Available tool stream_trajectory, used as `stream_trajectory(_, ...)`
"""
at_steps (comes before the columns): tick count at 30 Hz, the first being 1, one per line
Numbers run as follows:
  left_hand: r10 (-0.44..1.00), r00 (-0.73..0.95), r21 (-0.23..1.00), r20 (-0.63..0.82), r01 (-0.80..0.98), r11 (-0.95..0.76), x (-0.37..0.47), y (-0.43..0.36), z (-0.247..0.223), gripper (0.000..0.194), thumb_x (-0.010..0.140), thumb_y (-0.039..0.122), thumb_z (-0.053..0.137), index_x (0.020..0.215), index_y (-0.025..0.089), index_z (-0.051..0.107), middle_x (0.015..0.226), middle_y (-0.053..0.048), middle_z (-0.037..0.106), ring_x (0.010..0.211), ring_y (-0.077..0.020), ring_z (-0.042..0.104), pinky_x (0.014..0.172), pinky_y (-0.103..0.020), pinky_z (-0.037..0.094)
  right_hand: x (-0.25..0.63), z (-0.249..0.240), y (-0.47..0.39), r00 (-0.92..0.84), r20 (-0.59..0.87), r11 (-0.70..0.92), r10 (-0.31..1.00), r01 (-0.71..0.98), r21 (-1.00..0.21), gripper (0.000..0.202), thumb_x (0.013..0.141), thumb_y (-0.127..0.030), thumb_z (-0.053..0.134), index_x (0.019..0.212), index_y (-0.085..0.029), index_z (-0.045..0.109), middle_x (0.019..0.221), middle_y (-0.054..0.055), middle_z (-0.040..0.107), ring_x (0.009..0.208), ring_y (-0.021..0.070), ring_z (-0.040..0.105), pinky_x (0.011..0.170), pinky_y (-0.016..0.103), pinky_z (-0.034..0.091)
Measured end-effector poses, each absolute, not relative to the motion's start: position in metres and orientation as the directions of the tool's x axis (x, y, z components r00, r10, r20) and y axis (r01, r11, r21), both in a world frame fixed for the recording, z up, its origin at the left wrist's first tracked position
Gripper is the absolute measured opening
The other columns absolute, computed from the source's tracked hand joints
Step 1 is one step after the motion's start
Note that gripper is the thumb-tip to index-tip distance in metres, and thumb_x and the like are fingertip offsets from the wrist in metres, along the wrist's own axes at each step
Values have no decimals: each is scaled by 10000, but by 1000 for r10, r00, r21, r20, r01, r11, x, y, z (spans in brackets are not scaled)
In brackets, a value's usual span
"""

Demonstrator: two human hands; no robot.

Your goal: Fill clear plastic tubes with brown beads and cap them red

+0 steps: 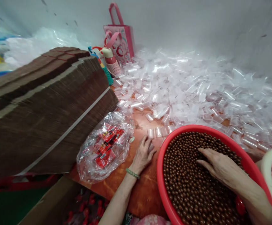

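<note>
My left hand (143, 153), with a green bead bracelet (132, 173) at the wrist, rests low over the brown tabletop (140, 125). Its fingers curl round what looks like a small clear plastic tube, mostly hidden by the hand. Just beyond the fingertips stand a few clear plastic tubes (158, 132). My right hand (216, 164) is over a red basin (159, 168) full of small shiny brown balls (185, 175). Thumb and fingers are apart there, touching or just above the balls, with nothing seen between them. A red glossy piece (239, 205) lies by the right forearm.
A large heap of clear tubes (185, 90) spreads to the wall. Left stands a strapped stack of flat cardboard (56, 118), beside a clear bag of red packets (106, 145). A pink bag (120, 43) and bottle (110, 57) stand behind. A white-rimmed tub (267, 168) holds red pieces.
</note>
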State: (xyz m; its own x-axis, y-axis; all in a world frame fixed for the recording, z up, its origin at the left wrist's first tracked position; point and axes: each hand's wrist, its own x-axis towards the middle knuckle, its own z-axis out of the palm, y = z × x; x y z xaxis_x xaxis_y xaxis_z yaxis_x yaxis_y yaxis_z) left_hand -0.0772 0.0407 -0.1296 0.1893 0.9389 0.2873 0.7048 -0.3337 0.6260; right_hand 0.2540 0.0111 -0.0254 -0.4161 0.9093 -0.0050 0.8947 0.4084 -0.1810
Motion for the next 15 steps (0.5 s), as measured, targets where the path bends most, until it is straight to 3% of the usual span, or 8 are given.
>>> stream_trajectory(5,958,46,717,282,653,-243,-81,34,-131,408,876,161,555,1283,132,539,1160,-182,657,1138,-325,600,986,-571,493,256,-27,13,-414,36,413,909,888,-202,392,984,-358,454,1231,-96,608,1130,177,719,975,296,722,863,457,595)
stream_trajectory(10,969,-31,833,247,518,-196,-83,18,-101,512,900,183,547,1396,135,431,1189,-172,673,1084,-264,669,948,-464,547,242,-12,13,-417,67,412,906,839,-356,350,984,-377,471,1200,-151,628,1121,140,723,988,276,716,889,446,584)
stream_trajectory(12,977,-30,911,209,369,-184,-79,7,-77,568,907,200,572,1438,158,376,1228,-157,667,1128,-235,662,960,-395,549,230,1,10,-440,70,416,895,769,-485,304,980,-364,500,1199,-197,629,1117,101,724,994,239,710,896,390,578)
stream_trajectory(15,992,32,989,124,-86,-120,-62,-8,-37,602,848,187,693,1401,217,457,1230,-114,683,1172,-213,642,1032,-348,500,207,19,4,-484,114,427,868,609,-668,296,957,-335,566,1233,-238,616,1146,69,715,1033,199,692,900,311,563)
